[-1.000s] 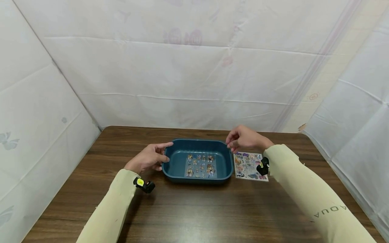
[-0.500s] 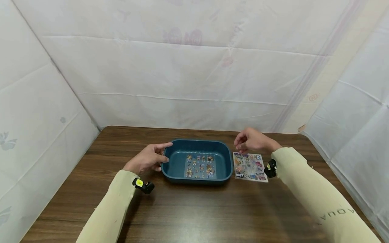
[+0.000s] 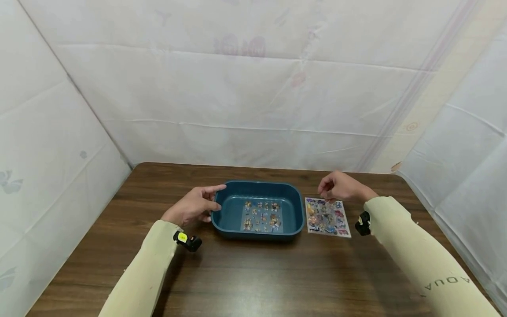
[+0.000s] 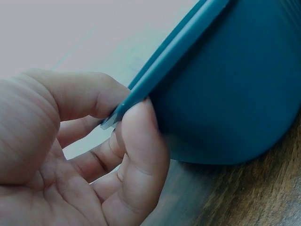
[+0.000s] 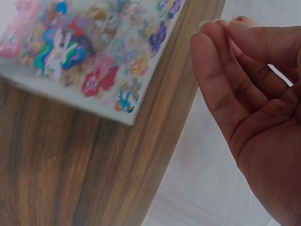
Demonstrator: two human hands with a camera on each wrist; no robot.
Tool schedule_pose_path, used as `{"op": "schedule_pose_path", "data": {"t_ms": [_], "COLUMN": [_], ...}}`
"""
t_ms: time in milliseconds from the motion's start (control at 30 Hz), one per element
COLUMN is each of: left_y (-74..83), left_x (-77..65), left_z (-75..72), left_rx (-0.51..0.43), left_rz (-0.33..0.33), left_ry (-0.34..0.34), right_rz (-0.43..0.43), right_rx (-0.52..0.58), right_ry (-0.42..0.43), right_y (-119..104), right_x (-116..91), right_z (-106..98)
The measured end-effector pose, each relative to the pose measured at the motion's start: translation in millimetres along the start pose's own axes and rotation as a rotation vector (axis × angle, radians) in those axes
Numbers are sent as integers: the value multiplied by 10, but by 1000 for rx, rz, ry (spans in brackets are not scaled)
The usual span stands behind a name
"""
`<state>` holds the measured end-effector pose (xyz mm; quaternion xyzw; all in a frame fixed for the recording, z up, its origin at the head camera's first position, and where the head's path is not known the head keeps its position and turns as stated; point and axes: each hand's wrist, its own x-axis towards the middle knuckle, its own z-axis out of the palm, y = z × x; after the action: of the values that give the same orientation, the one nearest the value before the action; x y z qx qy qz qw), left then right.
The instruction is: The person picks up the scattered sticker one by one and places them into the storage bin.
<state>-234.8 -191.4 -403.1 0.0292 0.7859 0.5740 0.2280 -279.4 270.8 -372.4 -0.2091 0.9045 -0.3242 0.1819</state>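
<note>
In the head view a dark teal rectangular plastic basin (image 3: 257,234) stands on the table. My left hand (image 3: 194,205) grips its left end, and the left wrist view shows thumb and fingers pinching the basin's rim (image 4: 162,70). Flat on the basin's floor lies a clear sticker sheet (image 3: 262,216) with small printed figures. To the right of the basin is a stack of sticker sheets (image 3: 327,218) with colourful cartoon characters. My right hand (image 3: 343,186) hovers by the stack's far edge, its fingers loosely bent. Nothing shows between them in the right wrist view.
The dark wood-grain table (image 3: 253,277) extends toward me and to both sides. Its far edge meets a white sheet wall (image 3: 253,114), and white sheeting also hangs at left and right.
My right hand has moved right, from the basin's far right corner to above the sticker stack's far edge. The left hand keeps its grip on the basin.
</note>
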Motion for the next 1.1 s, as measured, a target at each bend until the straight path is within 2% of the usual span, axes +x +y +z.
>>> {"op": "schedule_pose_path", "data": {"t_ms": [633,1100], "left_y": [-21,-27], "left_x": [-6,6], "left_z": [10,33], "left_rx": [-13,-12], "left_rz": [-1,5], "left_ry": [-3,8], "right_rz": [-13,16], "right_rx": [-195,-259], "right_ry": [45,79], "right_y": [209,318], "right_x": [-72,-88], "right_z": [39,72]}}
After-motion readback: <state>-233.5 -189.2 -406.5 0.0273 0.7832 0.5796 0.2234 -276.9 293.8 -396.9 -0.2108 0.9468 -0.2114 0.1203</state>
